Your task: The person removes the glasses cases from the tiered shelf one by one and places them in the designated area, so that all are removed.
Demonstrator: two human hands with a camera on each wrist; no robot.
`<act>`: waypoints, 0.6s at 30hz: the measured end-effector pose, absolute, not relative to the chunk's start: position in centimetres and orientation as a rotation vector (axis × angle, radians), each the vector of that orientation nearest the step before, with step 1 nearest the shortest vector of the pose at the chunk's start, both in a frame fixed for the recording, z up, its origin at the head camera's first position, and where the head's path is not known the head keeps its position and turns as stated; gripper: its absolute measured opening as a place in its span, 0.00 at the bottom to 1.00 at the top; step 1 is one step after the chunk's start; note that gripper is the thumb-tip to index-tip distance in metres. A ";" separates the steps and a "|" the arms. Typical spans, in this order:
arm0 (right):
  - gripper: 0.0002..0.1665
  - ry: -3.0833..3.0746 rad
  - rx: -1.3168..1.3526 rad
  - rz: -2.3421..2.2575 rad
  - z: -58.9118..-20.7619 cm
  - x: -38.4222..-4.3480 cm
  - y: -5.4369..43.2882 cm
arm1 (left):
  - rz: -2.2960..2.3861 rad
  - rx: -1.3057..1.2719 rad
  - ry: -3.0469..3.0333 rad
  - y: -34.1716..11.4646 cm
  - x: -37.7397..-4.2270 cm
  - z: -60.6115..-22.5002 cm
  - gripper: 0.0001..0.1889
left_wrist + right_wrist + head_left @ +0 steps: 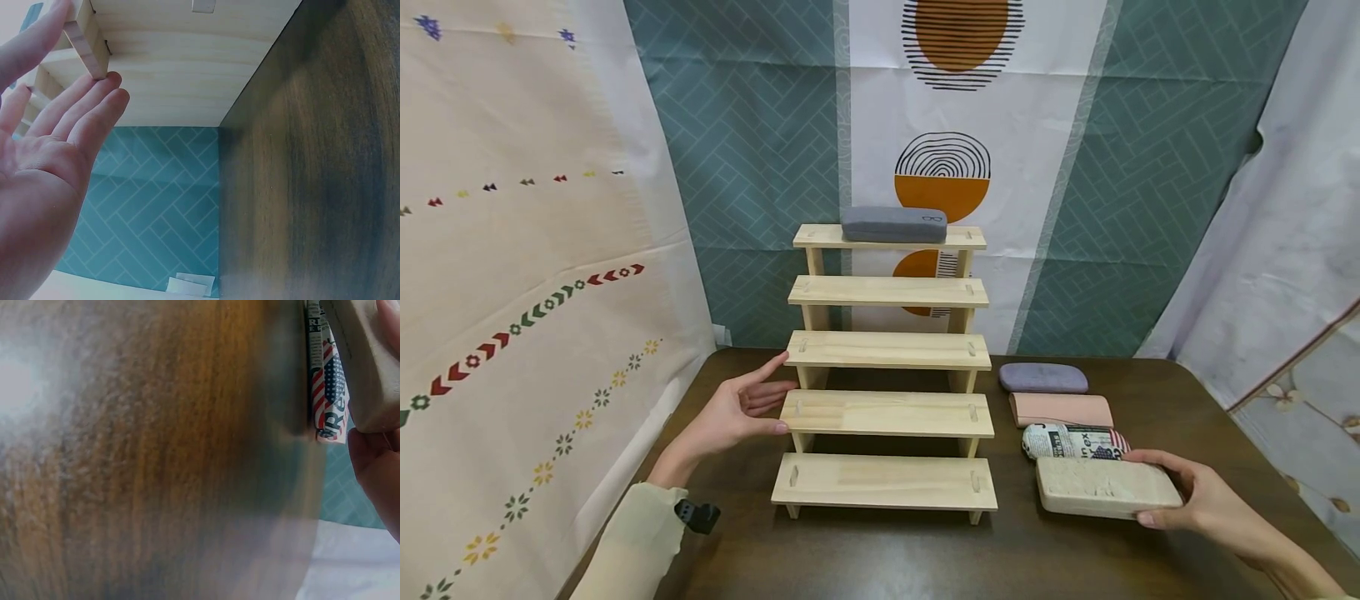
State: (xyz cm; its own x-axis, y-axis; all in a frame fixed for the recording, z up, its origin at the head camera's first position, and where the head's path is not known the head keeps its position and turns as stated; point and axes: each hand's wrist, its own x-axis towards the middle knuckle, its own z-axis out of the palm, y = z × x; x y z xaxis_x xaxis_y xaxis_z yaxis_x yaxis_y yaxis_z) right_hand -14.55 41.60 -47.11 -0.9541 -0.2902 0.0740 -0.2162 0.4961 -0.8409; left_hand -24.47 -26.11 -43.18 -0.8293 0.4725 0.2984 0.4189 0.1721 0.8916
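My right hand [1206, 496] grips the right end of a cream glasses case [1101, 487], thumb in front and fingers behind. In the right wrist view that case [365, 362] is tilted and stands above the table, beside a newspaper-print glasses case [331, 394]. My left hand [733, 412] is at the left side of a five-step wooden display stand [883, 482], its fingers extended. Its fingertips are right at the ends of the middle steps, and the left wrist view has fingers [100, 115] against a step's end. A grey glasses case [895, 225] lies on the top step.
Behind the cream case, a pink glasses case [1062, 410] and a purple glasses case [1043, 377] lie in a row on the dark wooden table [880, 558]. A patterned curtain [752, 167] hangs behind the stand, with pale cloths [535, 275] at both sides.
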 end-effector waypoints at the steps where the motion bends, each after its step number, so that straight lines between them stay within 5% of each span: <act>1: 0.41 2.657 -0.449 -1.464 -47.2 -14.6 41.6 | 1.777 0.901 2.368 -26.1 -24.5 -43.2 0.56; 18: 0.41 2.657 -0.405 -1.402 -47.8 -15.0 42.1 | 1.793 0.885 2.354 -26.0 -24.4 -43.1 0.56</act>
State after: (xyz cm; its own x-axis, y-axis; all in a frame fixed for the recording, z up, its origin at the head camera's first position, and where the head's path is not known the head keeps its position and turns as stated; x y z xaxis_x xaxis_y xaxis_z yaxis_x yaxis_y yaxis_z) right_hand -14.97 42.12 -47.78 -0.9584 -0.2843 0.0267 -0.1826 0.5382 -0.8228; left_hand -24.35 -26.00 -43.08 -0.8344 0.4672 0.2924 0.4061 0.1625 0.8993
